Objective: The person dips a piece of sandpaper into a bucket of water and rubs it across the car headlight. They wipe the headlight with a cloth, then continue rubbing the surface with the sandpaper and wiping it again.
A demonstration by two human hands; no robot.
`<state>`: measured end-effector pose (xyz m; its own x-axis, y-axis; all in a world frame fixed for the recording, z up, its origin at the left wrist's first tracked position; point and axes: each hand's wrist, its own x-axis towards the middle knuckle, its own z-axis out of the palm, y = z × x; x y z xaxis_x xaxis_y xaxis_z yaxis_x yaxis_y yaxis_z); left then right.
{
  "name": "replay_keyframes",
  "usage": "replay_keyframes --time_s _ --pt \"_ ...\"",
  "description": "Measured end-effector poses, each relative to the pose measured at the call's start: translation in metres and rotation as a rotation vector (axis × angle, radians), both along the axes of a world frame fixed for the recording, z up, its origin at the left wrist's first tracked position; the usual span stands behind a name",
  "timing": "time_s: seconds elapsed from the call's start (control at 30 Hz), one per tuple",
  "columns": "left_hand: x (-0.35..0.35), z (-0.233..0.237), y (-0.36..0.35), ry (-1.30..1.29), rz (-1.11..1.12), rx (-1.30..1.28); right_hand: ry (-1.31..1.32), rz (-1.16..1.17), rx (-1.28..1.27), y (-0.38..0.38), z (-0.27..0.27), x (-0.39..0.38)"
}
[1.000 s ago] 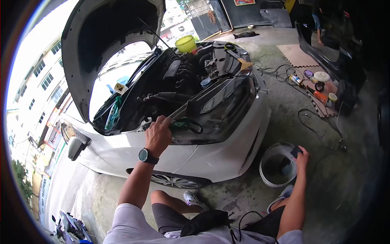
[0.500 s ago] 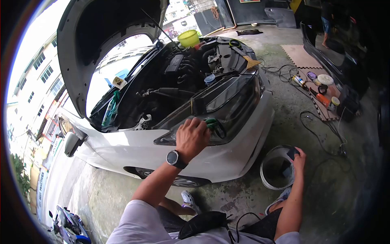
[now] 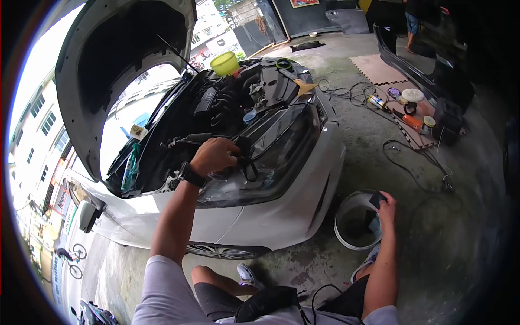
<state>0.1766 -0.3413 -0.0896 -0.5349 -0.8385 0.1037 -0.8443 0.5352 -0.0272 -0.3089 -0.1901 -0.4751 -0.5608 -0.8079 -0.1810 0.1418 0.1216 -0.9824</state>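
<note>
The work in hand appears to centre on the headlight (image 3: 306,132) of a white car (image 3: 281,223), with its hood (image 3: 81,111) raised. The left hand (image 3: 215,156) reaches over the lamp's inner end, fingers curled and narrow beside a dark looped strap (image 3: 250,170); whether they grip it, I cannot tell. Low at the other side, the right hand (image 3: 388,207) pinches a dark pad (image 3: 377,199) over the rim of a bucket (image 3: 340,233). Any move across the lens would call for light, even contact, with the strap kept off the glossy surface.

A yellow container (image 3: 225,64) and a small blue cup (image 3: 249,116) sit in the engine bay; a spray bottle (image 3: 129,172) leans by its edge. The bucket stands on stained concrete (image 3: 355,162). Beyond, foam mats (image 3: 378,70) hold an orange power tool (image 3: 412,123) and a round white pad (image 3: 413,95), near a dark bumper (image 3: 428,80). Another person (image 3: 413,24) stands at the back.
</note>
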Motion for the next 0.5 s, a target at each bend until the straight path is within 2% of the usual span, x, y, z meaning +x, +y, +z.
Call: replay_keyframes --time_s 0.13,0.27,0.33,0.43,0.5 --pt "-0.039 0.037 -0.050 -0.043 -0.044 0.007 0.007 0.012 -0.020 0.002 0.004 0.000" --pt "-0.078 0.035 -0.139 0.037 -0.116 0.065 0.021 -0.008 0.001 0.004 0.017 0.003" --pt "-0.108 0.033 -0.161 -0.024 0.013 0.139 0.034 -0.001 -0.007 0.006 0.021 0.003" --pt "-0.127 0.007 -0.203 -0.185 0.017 0.057 0.014 -0.039 -0.040 0.007 0.020 0.001" --pt "-0.113 -0.022 -0.230 -0.166 -0.031 0.053 -0.006 -0.058 -0.031 0.007 0.027 0.002"
